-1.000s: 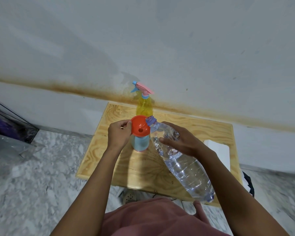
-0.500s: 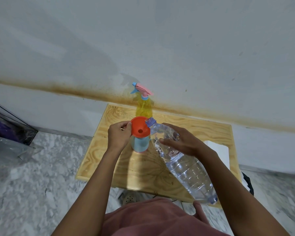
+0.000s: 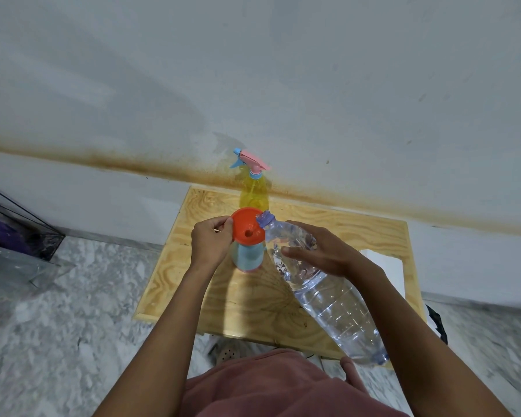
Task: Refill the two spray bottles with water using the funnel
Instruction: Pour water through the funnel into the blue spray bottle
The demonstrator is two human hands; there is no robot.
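While the wooden worktop (image 3: 169, 281) lies under the orange funnel (image 3: 247, 227), the big clear water bottle (image 3: 337, 308) leans in from the funnel's right, its top at the rim. The yellow spray bottle (image 3: 254, 191) stands behind the funnel. The blue spray bottle (image 3: 248, 257) stands right under the funnel and carries it. The right hand (image 3: 322, 254) curls its fingers round the water bottle, just right of the funnel. The left hand (image 3: 211, 245) pinches the funnel's left rim.

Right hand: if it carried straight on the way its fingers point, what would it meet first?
Most likely the blue spray bottle, just left of the fingertips, under the orange funnel. The right hand holds the water bottle; depth between them is unclear.
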